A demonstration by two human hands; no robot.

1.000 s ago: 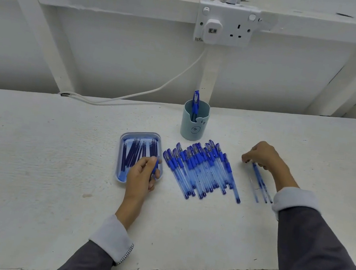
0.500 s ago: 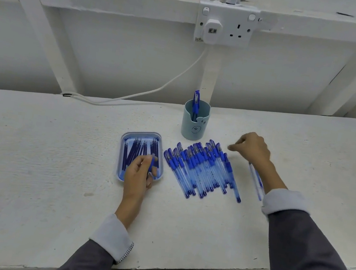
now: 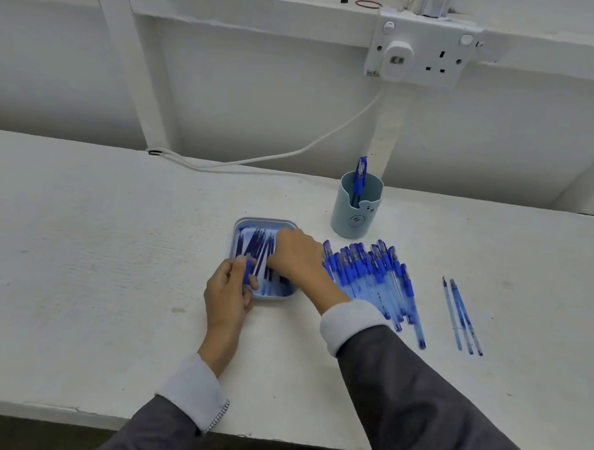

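Observation:
A small blue tray point(image 3: 248, 225) holds several dark blue pen refills point(image 3: 258, 248). My left hand point(image 3: 229, 294) is at the tray's near left corner and pinches one refill point(image 3: 247, 272) between thumb and fingers. My right hand point(image 3: 298, 258) reaches across into the tray, its fingers down among the refills. Whether it holds one is hidden. A fanned pile of capped blue pens point(image 3: 372, 277) lies just right of the tray, partly under my right wrist. Further right lie a few thin clear pen barrels point(image 3: 461, 317).
A pale blue cup point(image 3: 354, 216) with one blue pen point(image 3: 360, 175) stands behind the pile. A white cable point(image 3: 259, 158) runs along the back wall up to a socket point(image 3: 422, 52). The white table's front edge point(image 3: 63, 415) is close to my body.
My right hand left the barrels on the right, crossed over the pen pile and reached into the tray. My left hand stayed at the tray with its refill.

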